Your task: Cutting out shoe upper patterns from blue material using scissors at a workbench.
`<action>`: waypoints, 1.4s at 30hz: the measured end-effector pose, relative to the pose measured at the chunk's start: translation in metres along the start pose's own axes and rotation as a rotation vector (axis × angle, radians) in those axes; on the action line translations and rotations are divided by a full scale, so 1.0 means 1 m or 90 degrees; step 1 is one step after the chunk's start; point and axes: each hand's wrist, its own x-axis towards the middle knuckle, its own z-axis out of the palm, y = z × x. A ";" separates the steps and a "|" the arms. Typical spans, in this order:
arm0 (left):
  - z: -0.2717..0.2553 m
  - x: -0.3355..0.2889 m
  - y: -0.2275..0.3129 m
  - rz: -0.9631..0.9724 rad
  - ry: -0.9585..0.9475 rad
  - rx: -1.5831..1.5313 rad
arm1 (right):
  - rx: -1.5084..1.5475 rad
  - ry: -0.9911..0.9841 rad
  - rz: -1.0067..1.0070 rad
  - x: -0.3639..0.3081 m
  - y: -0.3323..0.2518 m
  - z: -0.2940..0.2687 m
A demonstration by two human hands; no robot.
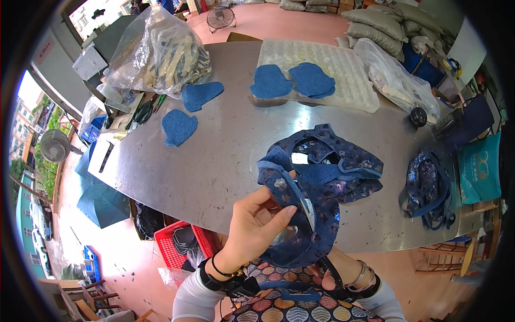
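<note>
My left hand point(255, 225) pinches the edge of a dark blue, shiny-patterned fabric piece point(322, 236) between thumb and fingers. It is a sewn, looped piece with lighter blue lining and trim, and it stands up off the table's near edge. Joined to it or lying against it, more of the same patterned fabric point(357, 155) rests in a heap on the metal table. Below, my right hand point(328, 278) is closed at the lower edge of the piece, its fingers mostly hidden by the cloth.
Several blue felt cutouts point(179, 127) lie on the metal table point(214, 172), some on a translucent ridged mat point(348, 75). Another patterned bundle point(426, 188) is at right, beside a teal bag point(479, 166). A stuffed clear plastic bag point(161, 53) stands far left. A red basket point(170, 247) sits below.
</note>
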 end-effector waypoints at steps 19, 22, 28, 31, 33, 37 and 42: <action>-0.001 0.002 -0.005 0.060 -0.012 -0.047 | 0.038 0.021 0.110 -0.001 -0.014 0.000; -0.002 0.001 -0.001 0.032 -0.016 -0.052 | 0.014 0.028 0.128 -0.004 -0.012 -0.001; -0.001 0.001 0.000 0.021 0.000 -0.040 | -0.013 0.035 0.155 -0.004 -0.018 -0.003; -0.005 0.003 0.003 -0.014 -0.004 -0.015 | -0.031 0.048 0.170 -0.004 -0.020 -0.003; -0.012 0.005 0.003 -0.042 -0.012 -0.029 | -0.084 0.050 0.179 -0.003 -0.024 -0.005; -0.013 0.006 0.003 -0.051 -0.003 -0.043 | -0.023 0.040 0.197 -0.005 -0.015 -0.004; -0.007 0.005 0.001 0.003 0.008 -0.023 | 0.044 0.055 0.147 -0.004 -0.018 0.002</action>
